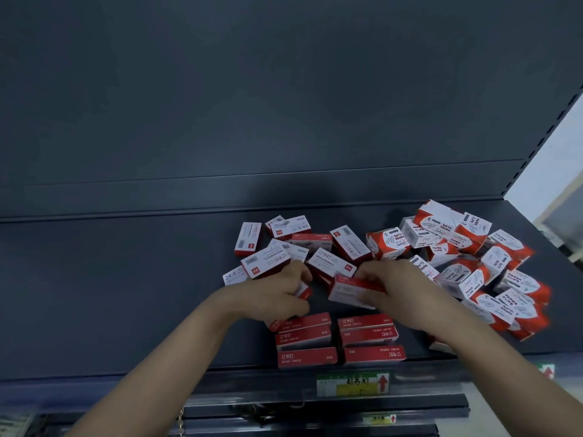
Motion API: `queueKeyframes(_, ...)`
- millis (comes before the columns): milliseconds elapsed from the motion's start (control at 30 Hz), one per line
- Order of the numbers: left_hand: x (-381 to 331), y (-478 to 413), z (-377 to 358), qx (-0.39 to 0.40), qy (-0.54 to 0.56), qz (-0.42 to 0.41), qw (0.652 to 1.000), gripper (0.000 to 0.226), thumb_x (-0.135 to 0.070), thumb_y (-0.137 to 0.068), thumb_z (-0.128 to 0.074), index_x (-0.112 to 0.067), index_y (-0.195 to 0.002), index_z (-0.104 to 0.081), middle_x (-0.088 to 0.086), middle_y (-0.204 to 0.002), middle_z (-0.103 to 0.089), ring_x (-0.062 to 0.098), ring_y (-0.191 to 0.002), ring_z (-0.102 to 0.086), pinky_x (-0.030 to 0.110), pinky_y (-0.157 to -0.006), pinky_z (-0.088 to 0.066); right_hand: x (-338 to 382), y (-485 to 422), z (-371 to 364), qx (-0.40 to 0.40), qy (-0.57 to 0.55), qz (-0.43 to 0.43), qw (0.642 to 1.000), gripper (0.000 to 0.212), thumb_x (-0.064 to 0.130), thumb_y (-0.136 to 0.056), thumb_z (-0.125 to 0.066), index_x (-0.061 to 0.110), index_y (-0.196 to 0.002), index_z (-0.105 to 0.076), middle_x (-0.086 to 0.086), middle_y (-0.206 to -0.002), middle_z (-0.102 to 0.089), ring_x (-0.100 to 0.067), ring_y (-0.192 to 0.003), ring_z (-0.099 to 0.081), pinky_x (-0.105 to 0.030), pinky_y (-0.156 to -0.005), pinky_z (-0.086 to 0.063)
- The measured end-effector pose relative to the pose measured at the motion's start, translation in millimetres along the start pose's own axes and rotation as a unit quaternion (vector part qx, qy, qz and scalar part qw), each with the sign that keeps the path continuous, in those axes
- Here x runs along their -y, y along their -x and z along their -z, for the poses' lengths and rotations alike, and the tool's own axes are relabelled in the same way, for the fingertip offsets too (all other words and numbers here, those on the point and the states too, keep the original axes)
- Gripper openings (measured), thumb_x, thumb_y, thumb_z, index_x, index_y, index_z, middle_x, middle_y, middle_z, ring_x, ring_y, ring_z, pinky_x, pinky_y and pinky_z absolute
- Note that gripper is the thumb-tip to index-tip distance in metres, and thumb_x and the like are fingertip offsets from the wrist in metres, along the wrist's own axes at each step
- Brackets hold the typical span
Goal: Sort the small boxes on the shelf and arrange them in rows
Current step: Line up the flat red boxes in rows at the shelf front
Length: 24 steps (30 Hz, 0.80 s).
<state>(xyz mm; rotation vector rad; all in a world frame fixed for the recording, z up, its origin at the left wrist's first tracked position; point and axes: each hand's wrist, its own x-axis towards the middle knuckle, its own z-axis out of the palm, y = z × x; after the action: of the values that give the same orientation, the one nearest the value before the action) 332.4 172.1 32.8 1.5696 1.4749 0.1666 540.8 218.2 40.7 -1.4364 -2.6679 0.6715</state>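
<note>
Seen from your head, your right hand [388, 288] pinches a red staple box [351, 290] above two neat rows [337, 340] at the shelf [126, 294] front. Your left hand [279, 293] curls round a second staple box [304, 293], mostly hidden. The next move is probably setting both squarely behind the rows, while loose staple boxes [328, 261] and paper-clip boxes [473, 263] lie unsorted behind.

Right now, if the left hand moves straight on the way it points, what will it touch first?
Most likely the loose white-topped staple box just beyond the fingers of the left hand, though depth is unclear.
</note>
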Motion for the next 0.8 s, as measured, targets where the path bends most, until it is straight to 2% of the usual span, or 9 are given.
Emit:
queueKeyframes(133, -0.7, -7.5, -4.9, 0.042, 0.03, 0.003, 0.999, 0.035, -0.01, -0.086, -0.052, -0.021, -0.116, -0.039, 0.0, -0.094, -0.049, 0.009, -0.08, -0.048, 0.026, -0.068, -0.042, -7.8, 8.9, -0.1, 0.063, 0.005, 0.005, 0.998, 0.018, 0.027, -0.091, -0.058, 0.022, -0.108, -0.061, 0.005, -0.109, -0.065, -0.011, -0.097, -0.06, -0.024, -0.081, -0.05)
queueKeyframes(233, 0.0, -12.1, -10.3, 0.064, 0.074, -0.028, 0.995, 0.04, -0.003, -0.079, -0.05, -0.021, -0.115, -0.046, 0.003, -0.112, -0.054, 0.01, -0.093, -0.053, 0.024, -0.075, -0.046, -11.2, 10.1, 1.6, 0.096, 0.0, 0.023, 0.995, 0.019, 0.024, -0.092, -0.054, 0.022, -0.111, -0.061, 0.004, -0.111, -0.065, -0.011, -0.1, -0.059, -0.026, -0.084, -0.05)
queueKeyframes(300, 0.8, -14.8, -13.4, 0.061, 0.086, -0.051, 0.993, 0.042, 0.002, -0.083, -0.05, -0.017, -0.12, -0.046, 0.006, -0.118, -0.055, 0.012, -0.102, -0.055, 0.027, -0.082, -0.049, -13.4, 9.9, 1.9, 0.116, -0.004, 0.039, 0.992, 0.021, 0.021, -0.094, -0.051, 0.02, -0.113, -0.061, 0.004, -0.111, -0.064, -0.01, -0.101, -0.058, -0.024, -0.084, -0.049)
queueKeyframes(433, 2.7, -19.2, -17.8, 0.034, 0.083, -0.092, 0.992, 0.052, -0.005, -0.089, -0.058, -0.019, -0.135, -0.04, 0.002, -0.121, -0.061, 0.011, -0.109, -0.059, 0.026, -0.092, -0.05, -20.6, 12.1, -2.4, 0.135, -0.048, 0.049, 0.988, 0.021, 0.019, -0.097, -0.045, 0.02, -0.112, -0.06, 0.005, -0.111, -0.063, -0.007, -0.099, -0.058, -0.025, -0.084, -0.05)
queueKeyframes(500, 2.2, -20.9, -21.2, 0.009, 0.06, -0.101, 0.993, 0.055, -0.011, -0.088, -0.062, -0.019, -0.138, -0.039, 0.0, -0.124, -0.061, 0.008, -0.111, -0.06, 0.025, -0.097, -0.049, -24.4, 16.1, -10.3, 0.102, -0.081, 0.045, 0.991, 0.019, 0.021, -0.097, -0.046, 0.021, -0.11, -0.059, 0.007, -0.107, -0.062, -0.006, -0.097, -0.058, -0.023, -0.081, -0.05)
queueKeyframes(600, 0.1, -20.8, -24.6, -0.044, 0.017, -0.11, 0.993, 0.048, -0.019, -0.089, -0.062, -0.016, -0.134, -0.047, -0.001, -0.125, -0.062, 0.004, -0.112, -0.058, 0.021, -0.099, -0.047, -23.6, 25.5, -29.9, 0.028, -0.189, 0.009, 0.982, 0.015, 0.027, -0.096, -0.048, 0.024, -0.106, -0.059, 0.013, -0.098, -0.061, -0.003, -0.091, -0.06, -0.015, -0.069, -0.048)
queueKeyframes(700, 1.3, -11.2, -21.9, -0.128, -0.04, -0.112, 0.985, 0.03, -0.026, -0.092, -0.057, -0.02, -0.122, -0.059, -0.012, -0.113, -0.064, -0.003, -0.103, -0.059, 0.013, -0.091, -0.046, -21.5, 31.2, -46.8, -0.051, -0.268, -0.015, 0.962, 0.016, 0.029, -0.095, -0.047, 0.024, -0.102, -0.061, 0.011, -0.093, -0.064, -0.001, -0.085, -0.061, -0.014, -0.068, -0.048)
queueKeyframes(800, 12.0, 0.3, -27.7, -0.217, 0.012, -0.085, 0.972, 0.019, -0.031, -0.093, -0.053, -0.024, -0.102, -0.068, -0.016, -0.094, -0.067, -0.002, -0.089, -0.061, 0.013, -0.078, -0.048, -17.6, 30.5, -53.7, -0.11, -0.35, -0.046, 0.929, 0.017, 0.029, -0.094, -0.045, 0.024, -0.096, -0.062, 0.008, -0.086, -0.065, 0.002, -0.08, -0.061, -0.009, -0.064, -0.045)
